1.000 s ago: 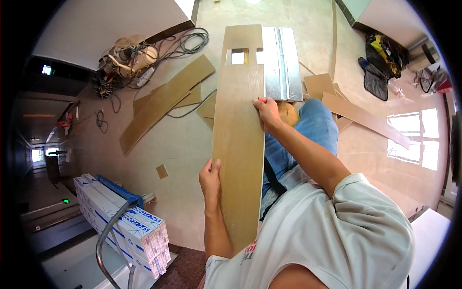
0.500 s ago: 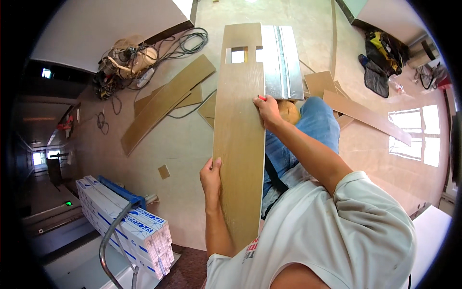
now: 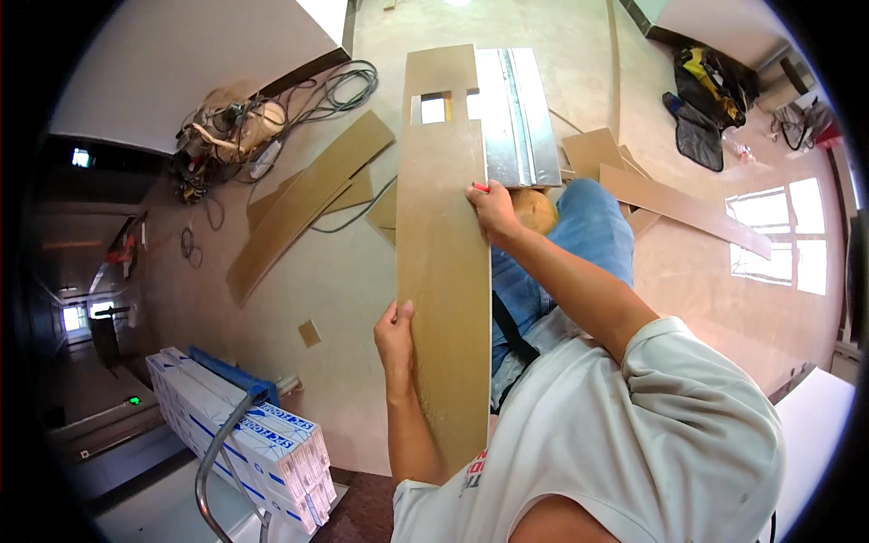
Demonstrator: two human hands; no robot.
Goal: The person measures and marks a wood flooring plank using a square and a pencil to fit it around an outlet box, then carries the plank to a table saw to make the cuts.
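Observation:
A long wood-look floor plank (image 3: 441, 244) lies lengthwise before me, its near end against my shirt. Close to its far end are a rectangular cut-out and a small notch in the right edge. Fingers closed, my left hand (image 3: 394, 339) grips the left edge, thumb on top. Higher up, my right hand (image 3: 496, 213) is closed at the right edge; a short red stick-like thing (image 3: 480, 187), perhaps a marker, shows at its fingertips. Beneath the plank's far part and to its right is a metal-topped table (image 3: 534, 118), with a tan rounded object (image 3: 534, 212) by its near edge.
Plank offcuts (image 3: 308, 208) lie on the floor at left, more plank pieces (image 3: 679, 204) at right. A machine with coiled cable (image 3: 226, 140) stands far left, and a black and yellow bag (image 3: 711, 100) far right. Long cartons (image 3: 244, 434) are stacked near left.
The view has shifted a little, and the plank with both hands appears slightly farther left. Both hands keep their places on its edges.

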